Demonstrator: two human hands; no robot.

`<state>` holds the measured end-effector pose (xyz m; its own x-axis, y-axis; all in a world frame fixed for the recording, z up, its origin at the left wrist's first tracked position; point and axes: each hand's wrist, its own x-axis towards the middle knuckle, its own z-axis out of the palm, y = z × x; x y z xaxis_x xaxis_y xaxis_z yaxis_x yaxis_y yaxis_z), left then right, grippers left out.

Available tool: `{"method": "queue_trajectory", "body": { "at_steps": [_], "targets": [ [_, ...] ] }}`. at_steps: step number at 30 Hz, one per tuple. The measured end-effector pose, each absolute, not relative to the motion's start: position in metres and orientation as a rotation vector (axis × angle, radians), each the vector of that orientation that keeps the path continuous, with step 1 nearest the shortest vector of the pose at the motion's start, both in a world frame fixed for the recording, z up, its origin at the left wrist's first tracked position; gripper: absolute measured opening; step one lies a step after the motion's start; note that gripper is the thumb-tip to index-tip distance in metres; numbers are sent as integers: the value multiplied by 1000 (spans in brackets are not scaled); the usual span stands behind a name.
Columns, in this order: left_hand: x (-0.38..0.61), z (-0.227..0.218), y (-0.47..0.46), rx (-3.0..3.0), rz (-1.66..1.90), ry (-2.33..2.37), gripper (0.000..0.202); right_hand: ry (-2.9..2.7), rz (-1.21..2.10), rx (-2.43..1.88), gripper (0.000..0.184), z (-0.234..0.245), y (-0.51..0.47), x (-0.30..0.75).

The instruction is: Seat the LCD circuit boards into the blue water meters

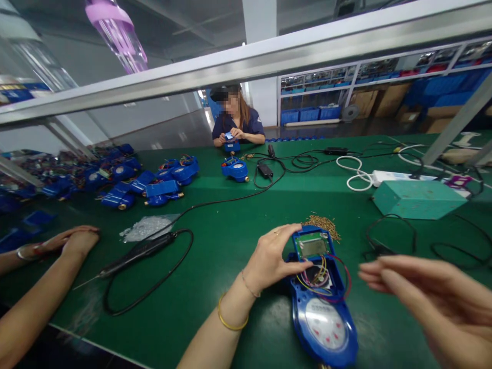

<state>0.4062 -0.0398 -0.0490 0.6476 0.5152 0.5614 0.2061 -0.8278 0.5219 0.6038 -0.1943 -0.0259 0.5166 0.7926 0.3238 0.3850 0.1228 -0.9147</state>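
Observation:
A blue water meter [321, 307] lies on the green table [215, 256] in front of me, its upper cover open over a small display and coloured wires. My left hand [271, 259], with a gold bangle on the wrist, grips the meter's upper left side, thumb and fingers closed on the housing. To the right of the meter hovers my right hand [430, 292], slightly blurred, fingers stretched out and holding nothing.
A black powered hand tool [138, 252] with a looped cable lies to the left. Brass screws [325, 224] are heaped behind the meter, near a bag of small parts [148, 227]. Several blue meters [154, 187], a green box [418, 199], a neighbour's hands [73, 241] and a person [237, 125] opposite.

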Motion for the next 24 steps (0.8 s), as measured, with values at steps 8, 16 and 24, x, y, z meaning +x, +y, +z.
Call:
{"method": "queue_trajectory", "body": {
  "at_steps": [8, 16, 24],
  "targets": [
    [398, -52, -45, 2644, 1217, 544, 64, -1397, 407, -1539, 25, -45, -167, 571],
    [399, -57, -50, 2669, 1295, 543, 64, -1261, 454, -1740, 34, -51, -162, 567],
    [399, -52, -52, 2698, 1321, 538, 59, -890, 975, -1701, 57, -47, -158, 562]
  ]
}}
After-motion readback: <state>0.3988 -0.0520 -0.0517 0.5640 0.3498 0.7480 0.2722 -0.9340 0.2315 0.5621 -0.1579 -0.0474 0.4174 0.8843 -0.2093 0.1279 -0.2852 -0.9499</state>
